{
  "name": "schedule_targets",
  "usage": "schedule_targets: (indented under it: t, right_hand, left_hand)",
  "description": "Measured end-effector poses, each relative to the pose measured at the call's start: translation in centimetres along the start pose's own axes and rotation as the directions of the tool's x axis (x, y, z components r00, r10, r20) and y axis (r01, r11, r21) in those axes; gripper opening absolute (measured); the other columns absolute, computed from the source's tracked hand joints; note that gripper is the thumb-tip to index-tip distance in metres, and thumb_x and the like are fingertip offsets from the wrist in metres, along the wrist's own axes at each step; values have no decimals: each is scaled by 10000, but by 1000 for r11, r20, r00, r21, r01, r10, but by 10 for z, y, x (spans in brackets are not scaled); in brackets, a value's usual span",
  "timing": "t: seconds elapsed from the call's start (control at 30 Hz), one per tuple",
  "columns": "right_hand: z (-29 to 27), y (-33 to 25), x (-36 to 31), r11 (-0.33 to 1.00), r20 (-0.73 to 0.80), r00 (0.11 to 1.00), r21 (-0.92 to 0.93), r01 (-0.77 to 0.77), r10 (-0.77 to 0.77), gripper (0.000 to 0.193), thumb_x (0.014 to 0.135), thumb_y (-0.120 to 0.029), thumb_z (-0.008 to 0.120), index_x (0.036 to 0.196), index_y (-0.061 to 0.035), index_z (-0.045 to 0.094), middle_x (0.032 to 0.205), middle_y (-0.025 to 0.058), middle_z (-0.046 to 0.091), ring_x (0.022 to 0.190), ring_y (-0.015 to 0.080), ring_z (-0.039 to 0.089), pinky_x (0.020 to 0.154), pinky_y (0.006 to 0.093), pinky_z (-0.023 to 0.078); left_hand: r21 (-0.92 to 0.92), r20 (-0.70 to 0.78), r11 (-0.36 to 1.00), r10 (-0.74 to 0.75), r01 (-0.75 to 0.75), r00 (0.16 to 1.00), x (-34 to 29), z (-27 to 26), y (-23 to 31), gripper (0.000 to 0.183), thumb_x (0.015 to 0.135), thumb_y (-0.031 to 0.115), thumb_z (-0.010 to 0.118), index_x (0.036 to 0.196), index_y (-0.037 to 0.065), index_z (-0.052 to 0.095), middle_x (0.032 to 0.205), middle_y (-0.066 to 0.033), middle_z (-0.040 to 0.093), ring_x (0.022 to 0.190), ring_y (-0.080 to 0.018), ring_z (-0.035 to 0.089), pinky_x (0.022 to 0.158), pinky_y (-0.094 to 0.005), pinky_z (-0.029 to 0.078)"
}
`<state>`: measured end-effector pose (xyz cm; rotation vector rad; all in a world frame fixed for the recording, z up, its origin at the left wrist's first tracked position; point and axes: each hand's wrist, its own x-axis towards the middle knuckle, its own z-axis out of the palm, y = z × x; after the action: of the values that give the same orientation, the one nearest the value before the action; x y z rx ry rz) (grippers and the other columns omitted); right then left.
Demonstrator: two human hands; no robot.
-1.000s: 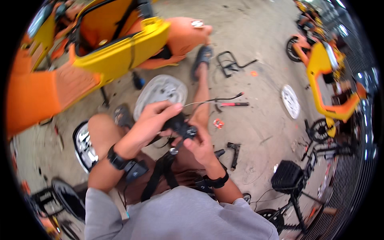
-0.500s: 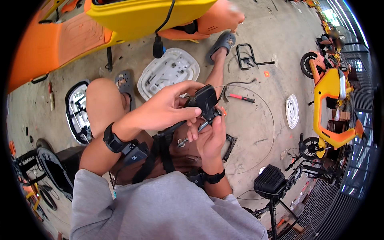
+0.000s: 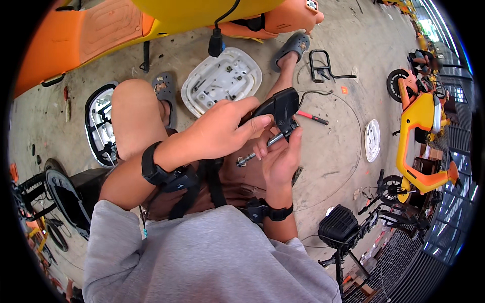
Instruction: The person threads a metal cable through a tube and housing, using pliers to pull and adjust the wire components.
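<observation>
My left hand point(image 3: 220, 131) is closed on a black brake lever point(image 3: 279, 105), its thumb pressed along the side of the black housing. Just below, my right hand point(image 3: 280, 159) is closed around a slim metal rod point(image 3: 274, 140) that meets the underside of the lever. The rod slants down to the left and ends in a threaded tip with a small ring point(image 3: 241, 161). My right thumb rests by the joint of rod and lever. A thin cable point(image 3: 360, 131) arcs out in a wide loop on the right. My left fingertips are hidden behind the lever.
On the floor ahead lies a white tray-like cover point(image 3: 202, 76) holding small hardware. Nearby are a red-handled hammer point(image 3: 314, 118), a black metal bracket point(image 3: 321, 65) and a smaller white cover point(image 3: 372, 141). A yellow-orange scooter body point(image 3: 108, 30) spans the far left; another scooter point(image 3: 411, 136) stands right.
Both hands have shifted slightly right, and the black lever is tilted, showing more of its length. More of the metal rod is visible. The head view has also shifted a little.
</observation>
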<state>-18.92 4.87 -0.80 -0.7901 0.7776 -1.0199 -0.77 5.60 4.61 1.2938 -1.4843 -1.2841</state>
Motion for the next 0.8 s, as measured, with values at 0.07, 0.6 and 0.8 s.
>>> schedule_targets:
  t: [0.07, 0.6, 0.8]
  right_hand:
    - [1, 2, -1, 1000, 13, 1000, 14, -17, 17, 586, 1021, -537, 295, 1248, -27, 471, 1022, 94, 603, 559, 132, 448, 492, 286, 370]
    - [23, -12, 7, 961, 21, 994, -260, -98, 107, 494, 1046, -432, 335, 1355, -48, 370, 1003, 104, 534, 481, 103, 408, 422, 248, 317]
    - [24, -24, 16, 908, 49, 992, -409, -85, 115, 519, 1052, -408, 337, 1426, -48, 320, 930, 108, 561, 448, 101, 446, 384, 242, 336]
  left_hand:
    - [81, -34, 996, 41, -38, 999, -1, -1, -3, 256, 981, 197, 536, 887, -40, 511, 657, -137, 670, 659, -308, 691, 589, -382, 512]
    - [130, -156, 990, -34, 55, 987, -3, 8, -24, 796, 814, -63, 519, 1509, 145, 192, 920, -246, 659, 810, -463, 639, 723, -448, 507]
    - [80, -244, 997, 3, 18, 970, 3, 11, -27, 715, 838, -49, 519, 1484, 137, 278, 1033, -232, 655, 946, -444, 639, 825, -412, 502]
